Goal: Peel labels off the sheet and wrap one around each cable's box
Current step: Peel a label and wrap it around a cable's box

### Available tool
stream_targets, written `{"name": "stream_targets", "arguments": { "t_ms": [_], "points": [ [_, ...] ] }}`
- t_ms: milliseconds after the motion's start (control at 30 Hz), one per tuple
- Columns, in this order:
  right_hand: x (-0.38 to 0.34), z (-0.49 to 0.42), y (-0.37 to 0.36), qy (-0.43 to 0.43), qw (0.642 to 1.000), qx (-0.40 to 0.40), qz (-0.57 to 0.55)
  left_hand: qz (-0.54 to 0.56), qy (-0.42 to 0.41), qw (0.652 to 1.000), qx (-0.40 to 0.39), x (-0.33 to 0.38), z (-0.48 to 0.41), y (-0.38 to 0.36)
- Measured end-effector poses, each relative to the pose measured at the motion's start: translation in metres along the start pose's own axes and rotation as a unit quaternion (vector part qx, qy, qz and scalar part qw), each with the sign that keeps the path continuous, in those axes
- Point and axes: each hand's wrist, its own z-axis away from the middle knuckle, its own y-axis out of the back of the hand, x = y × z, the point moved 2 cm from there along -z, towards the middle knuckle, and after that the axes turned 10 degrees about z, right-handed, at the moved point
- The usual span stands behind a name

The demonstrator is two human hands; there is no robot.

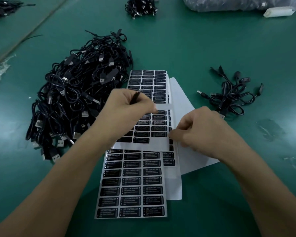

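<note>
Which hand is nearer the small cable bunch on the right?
Right. The right hand sits just left of the small cable bunch, almost at its lowest plug; the left hand is farther off, over the label sheets.

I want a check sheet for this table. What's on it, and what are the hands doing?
Surface: green table, some shiny scuffs.
Job's things: label sheets overlapping mid-table; blank white backing sheet beneath.
Clutter: plastic bag at far edge.
Hands: left hand grips a thin dark tool; right hand pinches a sheet edge.
Cables: big cable pile left; small cable bunch right; more far back.
Surroundings: nothing seen.
</note>
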Motion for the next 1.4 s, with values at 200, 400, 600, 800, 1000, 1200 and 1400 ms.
{"name": "stream_targets", "arguments": {
  "t_ms": [200,400,600,800,1000,1200,1400],
  "points": [
    [-0.006,0.007,0.002,0.084,0.984,0.155,0.038,-0.049,0.031,0.998,0.003,-0.011,-0.002,-0.009],
    [-0.026,0.014,-0.010,0.173,0.945,0.267,0.077,-0.049,0.035,0.998,0.018,-0.013,-0.002,-0.008],
    [-0.022,0.009,-0.015,0.152,0.932,0.322,0.069,-0.013,0.033,0.999,-0.004,-0.014,-0.003,-0.008],
    [-0.013,-0.001,-0.009,0.105,0.944,0.204,-0.236,-0.006,0.025,0.999,-0.031,-0.011,-0.002,-0.008],
    [-0.011,-0.006,-0.010,-0.002,0.888,0.051,-0.457,-0.015,0.016,0.999,-0.046,-0.008,0.000,-0.009],
    [-0.011,-0.006,-0.013,0.001,0.885,0.047,-0.463,-0.024,0.004,0.998,-0.054,-0.011,0.000,-0.008],
    [-0.011,-0.002,-0.010,0.102,0.938,0.205,-0.258,-0.020,0.001,0.998,-0.055,-0.011,-0.001,-0.008]
  ]
}}
